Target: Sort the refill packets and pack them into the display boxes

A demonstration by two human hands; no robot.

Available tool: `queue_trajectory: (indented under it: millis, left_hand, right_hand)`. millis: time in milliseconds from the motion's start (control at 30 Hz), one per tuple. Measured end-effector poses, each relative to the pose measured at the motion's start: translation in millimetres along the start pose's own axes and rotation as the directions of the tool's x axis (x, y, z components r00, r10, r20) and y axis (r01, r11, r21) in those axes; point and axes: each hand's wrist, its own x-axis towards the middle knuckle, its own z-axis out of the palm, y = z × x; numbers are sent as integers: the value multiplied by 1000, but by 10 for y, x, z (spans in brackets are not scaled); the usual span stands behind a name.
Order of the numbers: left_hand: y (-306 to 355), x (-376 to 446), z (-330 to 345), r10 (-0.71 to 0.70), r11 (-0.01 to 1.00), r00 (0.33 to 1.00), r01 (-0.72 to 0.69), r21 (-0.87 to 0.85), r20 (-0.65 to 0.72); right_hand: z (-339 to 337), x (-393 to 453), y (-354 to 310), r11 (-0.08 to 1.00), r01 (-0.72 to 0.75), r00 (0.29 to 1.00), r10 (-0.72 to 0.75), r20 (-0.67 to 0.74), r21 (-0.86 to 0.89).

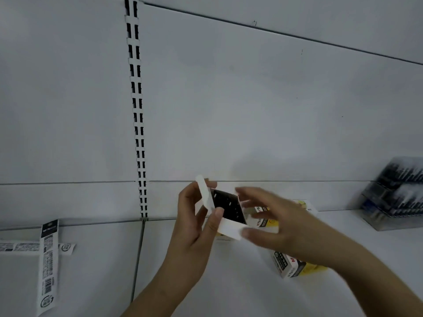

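Note:
I hold a small white display box (229,228) above the shelf, its end flaps spread and dark refill tips (227,207) showing inside. My left hand (196,223) grips the box from the left, thumb on its front flap. My right hand (281,223), blurred by motion, touches the lower flap and right side with fingers spread. A white, yellow and black display box (290,267) lies on the shelf under my right wrist. Two long refill packets (48,266) lie crossed at the far left.
The white shelf (229,289) has a seam and slotted upright (137,110) left of centre. A clear case of dark pens (396,197) stands at the right edge. Another printed box (304,205) shows behind my right hand.

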Motion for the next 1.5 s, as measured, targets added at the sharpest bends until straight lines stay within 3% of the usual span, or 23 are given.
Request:
queue_trajectory:
  millis: [67,133,267,400,567,733,867,1000,1067,1200,1400,1500]
  left_hand:
    - [1,5,4,6,1000,1000,-6,0,-20]
    - [1,4,13,2,1000,1000,-2,-2,-25]
    - [17,-19,27,-18,999,1000,18,-33,18]
    - [63,-56,6,-53,998,996,56,-37,78]
    - [-48,-98,11,-35,990,976,5,139,214]
    - [-211,-118,71,-115,972,966,62,227,231]
    - [-234,-91,59,-111,983,974,79,165,195]
    - [-354,-107,59,-116,980,970,77,184,214]
    - [-455,-115,73,-157,929,961,65,363,228]
    - [-762,-175,23,-273,682,914,-35,730,299]
    - [-965,-207,-36,-298,580,913,-57,813,277]
    - [-860,-233,-79,-314,484,882,-169,858,351]
  right_hand:
    - [113,66,122,997,-4,996,-4,91,82]
    - [162,142,225,999,10,996,-14,88,46]
    - [228,293,353,992,49,996,-58,-73,-117]
    - [59,221,376,946,104,983,-145,-114,-307]
    - [-39,8,526,847,46,984,-130,-124,-530]
    - [-106,-66,684,860,43,990,-104,-92,-508]
    - [-254,-156,665,913,64,989,-112,-95,-404]
    - [-537,-277,729,917,21,979,-100,-178,-399]
    - [-626,-301,847,892,-66,988,-6,-156,-448]
    - [-468,-210,1119,841,-173,984,168,-55,-513]
    - [-245,-67,1338,892,-238,965,263,13,-385]
    - [-155,47,1130,947,-175,985,165,-59,-271]
